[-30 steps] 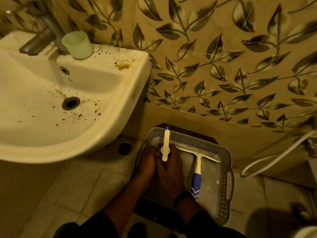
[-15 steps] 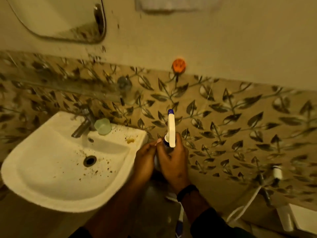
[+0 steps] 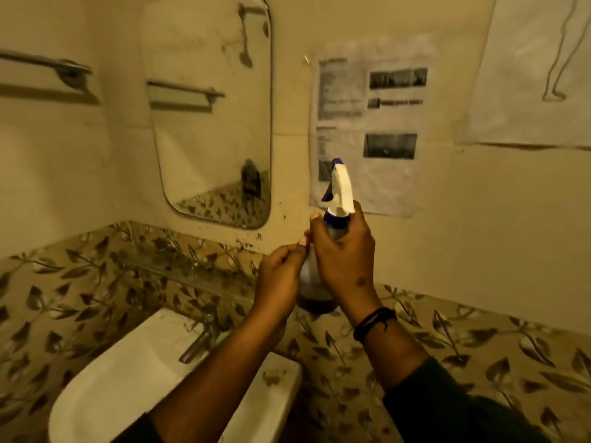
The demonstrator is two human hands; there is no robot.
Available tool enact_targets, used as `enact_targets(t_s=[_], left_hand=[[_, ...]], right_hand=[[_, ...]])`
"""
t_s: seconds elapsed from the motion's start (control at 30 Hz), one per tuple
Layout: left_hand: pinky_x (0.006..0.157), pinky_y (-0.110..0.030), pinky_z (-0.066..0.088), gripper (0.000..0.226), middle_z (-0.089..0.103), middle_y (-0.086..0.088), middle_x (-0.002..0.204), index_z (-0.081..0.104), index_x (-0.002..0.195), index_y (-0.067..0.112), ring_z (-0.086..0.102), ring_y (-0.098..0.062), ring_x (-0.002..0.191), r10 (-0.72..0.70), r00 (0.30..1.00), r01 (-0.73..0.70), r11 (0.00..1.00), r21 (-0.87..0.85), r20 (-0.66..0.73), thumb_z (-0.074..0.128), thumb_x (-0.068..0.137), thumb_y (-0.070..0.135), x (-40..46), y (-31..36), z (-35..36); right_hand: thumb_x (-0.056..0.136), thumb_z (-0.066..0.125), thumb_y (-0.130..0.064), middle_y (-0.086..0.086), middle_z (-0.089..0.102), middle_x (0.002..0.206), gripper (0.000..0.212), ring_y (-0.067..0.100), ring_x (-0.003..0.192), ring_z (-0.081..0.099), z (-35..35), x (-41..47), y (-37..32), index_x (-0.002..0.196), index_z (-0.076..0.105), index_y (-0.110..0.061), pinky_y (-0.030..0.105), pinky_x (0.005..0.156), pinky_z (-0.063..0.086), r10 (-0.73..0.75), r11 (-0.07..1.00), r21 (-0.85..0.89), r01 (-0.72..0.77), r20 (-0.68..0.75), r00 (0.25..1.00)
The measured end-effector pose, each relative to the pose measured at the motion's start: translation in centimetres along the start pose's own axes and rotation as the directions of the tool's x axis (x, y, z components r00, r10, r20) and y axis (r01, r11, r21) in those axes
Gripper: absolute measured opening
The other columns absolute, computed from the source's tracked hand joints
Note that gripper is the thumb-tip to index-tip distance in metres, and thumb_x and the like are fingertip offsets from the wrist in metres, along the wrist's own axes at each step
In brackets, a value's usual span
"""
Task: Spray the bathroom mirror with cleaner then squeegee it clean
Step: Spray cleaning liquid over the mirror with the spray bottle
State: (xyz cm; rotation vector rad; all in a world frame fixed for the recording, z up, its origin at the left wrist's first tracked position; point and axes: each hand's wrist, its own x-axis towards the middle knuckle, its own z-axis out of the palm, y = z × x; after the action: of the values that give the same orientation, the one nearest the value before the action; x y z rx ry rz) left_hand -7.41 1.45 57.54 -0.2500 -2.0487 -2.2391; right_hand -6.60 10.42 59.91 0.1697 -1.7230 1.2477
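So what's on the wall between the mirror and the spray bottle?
Head view: only bare cream wall separates mirror from spray bottle.

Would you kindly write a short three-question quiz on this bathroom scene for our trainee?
1. True or false: the right hand grips the spray bottle at its neck.
2. The mirror hangs where, seen from the bottle? A) upper left B) right C) directly below
3. Fill in: below the mirror stands a white ____.

Key: 1 true. 2 A. 3 sink; the left hand rests against the bottle's body.
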Motion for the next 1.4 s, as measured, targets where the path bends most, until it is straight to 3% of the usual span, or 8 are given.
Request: enact_targets(t_s=[0.17,0.47,0.77,0.93,1.1,1.17,1.23,1.4], left_hand=[[0.087,-0.043,0.056,0.024,0.074,-0.002,0.094,0.073,0.095,0.023,0.068,-0.024,0.094,0.066,0.998,-0.067,0.997,-0.031,-0.018,0.052,0.099,0.035,3.6,4.4,-3.2],[0.085,-0.044,0.056,0.03,0.075,-0.004,0.089,0.074,0.082,0.022,0.07,-0.024,0.091,0.149,0.988,-0.144,0.984,-0.101,0.043,0.056,0.096,0.042,15.3,8.3,-14.7],[0.086,-0.048,0.057,0.025,0.067,-0.005,0.085,0.067,0.08,0.021,0.063,-0.027,0.081,0.064,0.991,-0.048,0.99,-0.133,0.117,0.061,0.094,0.041,30.6,14.0,-26.6],[0.075,-0.046,0.057,0.04,0.069,-0.018,0.101,0.07,0.107,0.006,0.066,-0.04,0.096,0.0,0.981,0.043,0.975,-0.219,0.192,0.067,0.09,0.041,33.4,14.9,-28.9],[0.055,-0.034,0.058,0.028,0.072,-0.011,0.093,0.073,0.098,0.016,0.069,-0.03,0.083,0.13,0.936,-0.115,0.991,-0.065,0.327,0.055,0.099,0.037,37.3,15.1,-30.1],[0.05,-0.02,0.05,0.024,0.07,0.001,0.079,0.072,0.087,0.021,0.068,-0.016,0.071,0.335,0.885,-0.396,0.906,0.145,0.324,0.056,0.098,0.036,39.4,15.8,-30.7],[0.055,-0.012,0.045,0.017,0.067,0.014,0.08,0.072,0.095,0.023,0.064,-0.005,0.069,0.576,0.758,-0.652,0.666,0.363,0.306,0.06,0.096,0.035,41.8,17.1,-31.4],[0.072,-0.027,0.051,0.02,0.073,-0.007,0.102,0.072,0.108,0.013,0.069,-0.023,0.088,0.897,0.396,-0.791,0.224,0.569,0.198,0.067,0.091,0.022,47.0,23.0,-33.2]], right_hand=[[0.088,0.065,-0.033,-0.027,0.056,0.081,0.025,-0.012,0.08,0.058,4.6,4.6,-3.7,0.092,0.047,-0.049,0.005,0.066,0.041,-0.064,0.998,-0.009,0.064,0.007,0.998],[0.083,0.056,-0.039,0.007,0.062,0.081,0.014,0.026,0.068,0.063,21.0,10.6,-7.7,0.075,0.051,-0.029,0.047,0.064,0.057,-0.033,0.997,-0.067,0.021,-0.171,0.985],[0.089,0.055,-0.025,0.0,0.057,0.069,0.008,0.021,0.067,0.063,38.6,18.6,-11.0,0.089,0.057,-0.018,0.047,0.064,0.06,-0.062,0.987,-0.158,0.037,-0.16,0.985],[0.087,0.052,-0.029,-0.003,0.06,0.07,0.011,0.019,0.067,0.061,42.1,20.8,-11.8,0.076,0.052,-0.03,0.041,0.065,0.057,-0.07,0.96,-0.279,0.034,-0.122,0.99],[0.09,0.056,-0.022,-0.005,0.058,0.066,0.024,0.014,0.061,0.059,42.7,22.0,-12.0,0.068,0.049,-0.03,0.029,0.056,0.053,-0.081,0.966,-0.254,0.036,-0.168,0.982],[0.091,0.057,-0.025,-0.006,0.057,0.067,0.027,0.014,0.063,0.06,42.7,22.2,-11.9,0.067,0.046,-0.032,0.028,0.055,0.051,-0.062,0.972,-0.234,0.01,-0.213,0.975],[0.092,0.058,-0.024,-0.008,0.056,0.068,0.03,0.01,0.061,0.057,42.7,22.2,-11.9,0.067,0.044,-0.033,0.022,0.05,0.045,-0.065,0.975,-0.223,0.012,-0.229,0.971],[0.094,0.059,-0.028,-0.002,0.063,0.076,0.02,0.018,0.071,0.064,43.1,23.1,-11.6,0.074,0.053,-0.029,0.027,0.06,0.053,-0.046,0.978,-0.211,0.008,-0.176,0.983]])
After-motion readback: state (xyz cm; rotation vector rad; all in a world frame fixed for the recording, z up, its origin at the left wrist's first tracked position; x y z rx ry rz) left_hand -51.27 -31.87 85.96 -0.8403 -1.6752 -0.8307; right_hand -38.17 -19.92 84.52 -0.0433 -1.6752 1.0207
